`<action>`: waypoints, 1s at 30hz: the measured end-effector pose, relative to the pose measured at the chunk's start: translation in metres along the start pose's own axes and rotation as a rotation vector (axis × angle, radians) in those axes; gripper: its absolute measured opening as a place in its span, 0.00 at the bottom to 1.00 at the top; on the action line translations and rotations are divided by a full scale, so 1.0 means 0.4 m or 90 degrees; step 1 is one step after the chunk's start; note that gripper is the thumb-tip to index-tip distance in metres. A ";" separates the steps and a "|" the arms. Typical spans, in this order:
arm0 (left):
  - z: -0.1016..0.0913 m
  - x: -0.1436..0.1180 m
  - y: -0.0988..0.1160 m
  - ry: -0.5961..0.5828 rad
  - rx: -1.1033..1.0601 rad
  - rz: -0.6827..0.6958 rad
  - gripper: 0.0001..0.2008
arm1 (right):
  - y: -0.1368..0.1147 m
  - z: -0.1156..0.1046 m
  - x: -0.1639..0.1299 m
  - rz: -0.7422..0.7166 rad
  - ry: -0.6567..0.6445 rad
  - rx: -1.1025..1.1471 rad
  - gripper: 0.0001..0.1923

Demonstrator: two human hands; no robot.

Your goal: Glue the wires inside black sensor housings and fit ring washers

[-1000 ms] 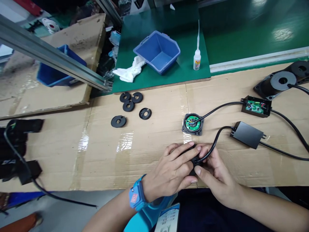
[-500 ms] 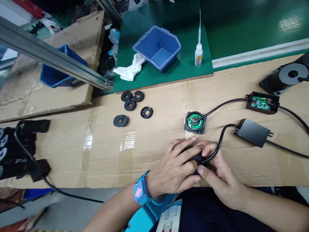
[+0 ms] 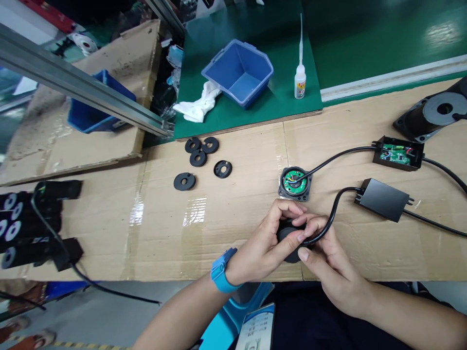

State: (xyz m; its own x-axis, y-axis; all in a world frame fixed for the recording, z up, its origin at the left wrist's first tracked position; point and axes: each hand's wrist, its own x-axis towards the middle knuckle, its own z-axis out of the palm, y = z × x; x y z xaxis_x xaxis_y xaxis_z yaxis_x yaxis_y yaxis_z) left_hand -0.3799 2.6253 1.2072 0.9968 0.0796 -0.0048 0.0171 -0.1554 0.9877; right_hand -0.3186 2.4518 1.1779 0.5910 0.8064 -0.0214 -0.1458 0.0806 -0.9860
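Note:
Both hands are on a black round housing (image 3: 293, 255) at the front edge of the cardboard-covered bench. My left hand (image 3: 268, 248) curls round its left side, thumb pressed on top near the cable entry. My right hand (image 3: 335, 262) grips the right side, its fingers and thumb closing about the spot where a thick black cable (image 3: 333, 214) comes out. That cable runs to a closed black box (image 3: 384, 200). Just beyond my hands lies a square black motor end (image 3: 295, 183) with a green circuit board, wired to an open black box (image 3: 397, 154). My fingers hide part of the housing.
Several black discs with holes (image 3: 198, 158) lie to the left. Behind them are a blue bin (image 3: 239, 73), a white glove (image 3: 197, 106) and a needle-tipped bottle (image 3: 299, 82). Black motors stand at far left (image 3: 34, 223) and far right (image 3: 434, 114).
My left hand has turned and drawn its fingers back from over the housing, with the thumb now on top, uncovering more of the black surface. The right hand stays nearly still.

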 end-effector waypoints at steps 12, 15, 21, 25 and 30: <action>-0.025 -0.032 -0.049 0.012 0.097 0.136 0.09 | 0.001 0.008 0.006 0.011 0.012 0.007 0.12; -0.017 -0.030 -0.047 0.023 0.139 0.160 0.07 | 0.001 0.012 0.008 0.002 0.004 -0.028 0.17; -0.020 -0.024 -0.035 0.007 0.120 0.143 0.09 | -0.006 0.012 0.004 0.021 0.006 0.011 0.17; -0.013 -0.030 -0.044 0.031 0.103 0.136 0.08 | -0.006 0.014 0.003 0.034 0.016 0.065 0.15; 0.003 -0.061 -0.063 0.115 0.056 0.139 0.12 | -0.007 0.017 0.004 0.044 0.036 0.110 0.14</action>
State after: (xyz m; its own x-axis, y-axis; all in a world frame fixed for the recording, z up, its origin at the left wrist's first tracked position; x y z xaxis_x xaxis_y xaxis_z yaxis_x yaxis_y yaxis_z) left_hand -0.4045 2.6259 1.1823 0.9476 0.2076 0.2428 -0.1824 -0.2725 0.9447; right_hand -0.3228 2.4569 1.1818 0.6176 0.7799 -0.1020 -0.3183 0.1292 -0.9391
